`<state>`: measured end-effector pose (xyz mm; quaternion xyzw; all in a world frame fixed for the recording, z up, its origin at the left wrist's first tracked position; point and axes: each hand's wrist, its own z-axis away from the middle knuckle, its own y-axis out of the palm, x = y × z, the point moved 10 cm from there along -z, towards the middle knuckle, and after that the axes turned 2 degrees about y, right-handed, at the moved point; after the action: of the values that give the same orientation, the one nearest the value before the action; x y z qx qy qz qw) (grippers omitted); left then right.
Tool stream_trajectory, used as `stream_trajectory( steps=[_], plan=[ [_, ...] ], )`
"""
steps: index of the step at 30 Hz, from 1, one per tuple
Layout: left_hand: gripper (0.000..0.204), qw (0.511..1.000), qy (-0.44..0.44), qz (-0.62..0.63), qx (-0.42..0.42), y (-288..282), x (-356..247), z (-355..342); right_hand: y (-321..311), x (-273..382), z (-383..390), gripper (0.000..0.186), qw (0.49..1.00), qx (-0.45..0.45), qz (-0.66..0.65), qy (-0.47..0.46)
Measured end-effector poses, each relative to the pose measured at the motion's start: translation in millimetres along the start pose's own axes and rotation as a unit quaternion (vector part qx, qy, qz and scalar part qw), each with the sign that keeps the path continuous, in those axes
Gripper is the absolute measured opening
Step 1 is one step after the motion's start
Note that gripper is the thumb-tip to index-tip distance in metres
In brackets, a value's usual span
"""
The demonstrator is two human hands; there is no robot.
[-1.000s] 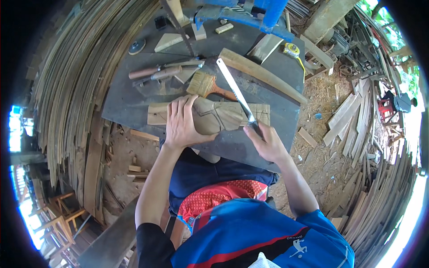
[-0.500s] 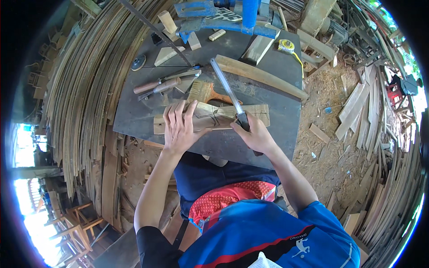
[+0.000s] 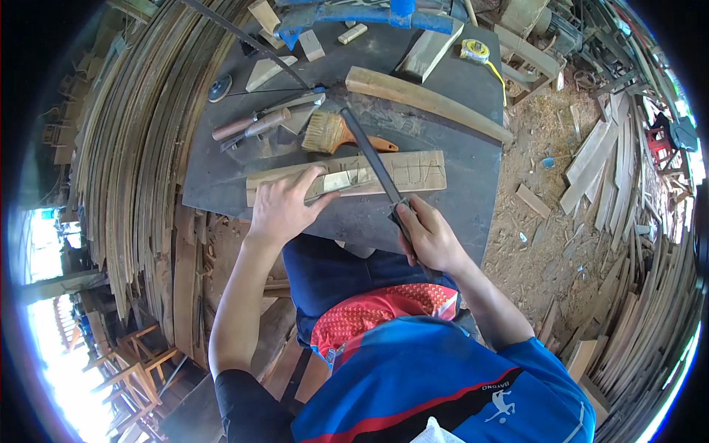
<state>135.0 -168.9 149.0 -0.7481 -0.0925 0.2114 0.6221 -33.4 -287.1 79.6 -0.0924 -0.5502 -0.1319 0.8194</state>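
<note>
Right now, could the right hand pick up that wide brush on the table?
Probably not without freeing itself first: the right hand is closed around the grip of a long metal tool, which crosses the view of the brush. Otherwise, the brush looks uncovered, just beyond the wooden board.

Free room is provided at the near-left corner of the table (image 3: 210, 177) and between the marked board (image 3: 415, 170) and right edge. Toward the far edge, reach is obstructed by the curved timber (image 3: 425, 102) and blue metal frame (image 3: 358, 16).
</note>
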Motion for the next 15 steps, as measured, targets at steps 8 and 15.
stream_trajectory(
  steps=[8,15],
  plan=[
    [0.047,0.997,-0.018,-0.063,-0.045,6.3,-11.4,17.4,10.7,9.2,23.5,0.024,0.996,0.061,-0.019,0.07],
    [0.04,0.993,-0.025,-0.046,-0.103,3.7,-14.8,24.9,11.8,12.2,24.8,0.023,0.996,0.042,-0.008,0.075]
  ],
)
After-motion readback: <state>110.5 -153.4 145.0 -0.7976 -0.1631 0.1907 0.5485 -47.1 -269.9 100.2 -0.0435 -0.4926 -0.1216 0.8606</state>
